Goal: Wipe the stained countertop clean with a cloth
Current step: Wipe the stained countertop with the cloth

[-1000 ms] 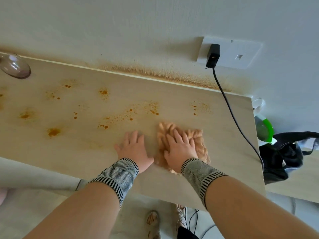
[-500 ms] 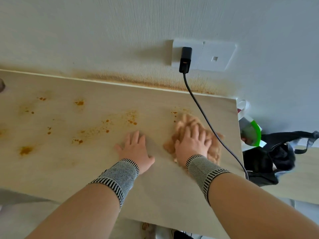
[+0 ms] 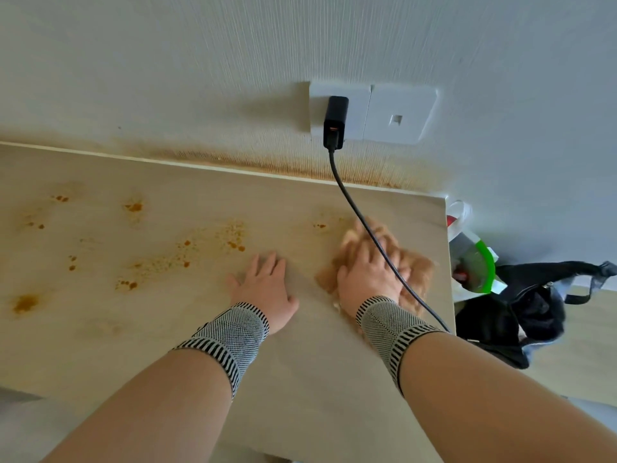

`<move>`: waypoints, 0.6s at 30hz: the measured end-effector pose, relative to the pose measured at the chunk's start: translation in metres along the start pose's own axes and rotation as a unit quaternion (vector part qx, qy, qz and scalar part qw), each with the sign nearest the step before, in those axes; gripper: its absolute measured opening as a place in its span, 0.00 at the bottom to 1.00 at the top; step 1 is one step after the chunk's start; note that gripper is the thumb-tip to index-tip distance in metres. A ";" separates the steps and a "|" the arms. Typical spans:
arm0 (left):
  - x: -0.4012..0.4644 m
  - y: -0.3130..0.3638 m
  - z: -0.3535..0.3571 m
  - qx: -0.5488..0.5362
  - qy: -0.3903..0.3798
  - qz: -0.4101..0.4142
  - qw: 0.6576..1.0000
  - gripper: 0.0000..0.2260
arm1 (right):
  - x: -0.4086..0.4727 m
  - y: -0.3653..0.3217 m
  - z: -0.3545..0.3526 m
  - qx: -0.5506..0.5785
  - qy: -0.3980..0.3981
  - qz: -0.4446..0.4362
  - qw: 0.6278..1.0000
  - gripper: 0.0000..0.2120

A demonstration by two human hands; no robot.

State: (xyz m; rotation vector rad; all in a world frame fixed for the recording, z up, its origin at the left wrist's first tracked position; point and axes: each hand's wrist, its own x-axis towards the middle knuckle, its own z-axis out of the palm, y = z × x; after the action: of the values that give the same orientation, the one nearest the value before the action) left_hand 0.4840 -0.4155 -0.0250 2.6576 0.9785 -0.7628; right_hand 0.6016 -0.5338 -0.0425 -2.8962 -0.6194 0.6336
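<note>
Cloth [image 3: 414,279], tan and fluffy, lies bunched near the desk's [image 3: 300,379] right edge, toward the far right corner. Nearest, both forearms reach in, each wrist in a striped knit band [image 3: 233,335]. The left hand [image 3: 263,289] lies flat on the bare wood, fingers spread and straight, holding nothing. Just right of it the right hand [image 3: 367,272] presses down on the cloth; its fingers are blurred, so I cannot tell whether they curl into the fabric. A black cable [image 3: 360,215] crosses over that hand and drops off the right edge. Orange stains [image 3: 133,207] speckle the left and middle of the desk. Beyond the far edge, a black charger [image 3: 335,121] sits in a white wall socket [image 3: 354,108]. Past the right edge stands a black bag [image 3: 521,315].
</note>
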 end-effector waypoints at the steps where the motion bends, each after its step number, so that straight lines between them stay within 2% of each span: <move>1: 0.001 0.000 0.000 0.001 0.000 -0.001 1.000 0.36 | -0.001 -0.004 -0.001 -0.020 -0.020 -0.097 0.995 0.31; 3: 0.002 0.002 0.001 -0.004 0.002 -0.008 1.000 0.36 | -0.004 -0.009 -0.004 -0.061 -0.061 -0.252 0.964 0.29; 5: 0.002 0.004 0.001 -0.007 0.002 -0.014 1.000 0.36 | -0.004 -0.003 -0.006 -0.072 -0.066 -0.284 0.954 0.27; 7: 0.002 0.005 0.001 -0.004 0.000 -0.011 1.000 0.36 | -0.003 0.015 -0.004 -0.024 -0.030 -0.202 0.979 0.25; 10: 0.001 0.004 0.001 0.000 0.001 -0.012 1.000 0.36 | -0.005 0.043 -0.001 0.015 0.045 -0.007 0.999 0.27; 12: 0.001 0.004 0.001 0.000 0.001 -0.011 1.000 0.36 | -0.007 0.043 -0.002 0.019 0.031 0.051 0.998 0.30; 14: 0.001 0.004 0.002 -0.002 0.007 -0.006 1.000 0.36 | -0.008 0.030 -0.002 0.010 -0.001 0.002 1.000 0.30; 16: 0.003 0.005 0.001 -0.005 0.016 0.000 1.000 0.35 | -0.009 0.009 -0.001 -0.013 -0.036 -0.121 0.992 0.30; 18: 0.006 0.003 -0.001 -0.010 0.025 0.002 1.000 0.33 | -0.013 -0.010 0.001 -0.008 -0.063 -0.198 0.978 0.28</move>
State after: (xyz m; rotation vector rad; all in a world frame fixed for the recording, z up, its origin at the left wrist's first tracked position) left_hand 0.4900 -0.4141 -0.0270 2.6724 0.9861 -0.6852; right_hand 0.5872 -0.5303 -0.0368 -2.6400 -1.1809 0.7549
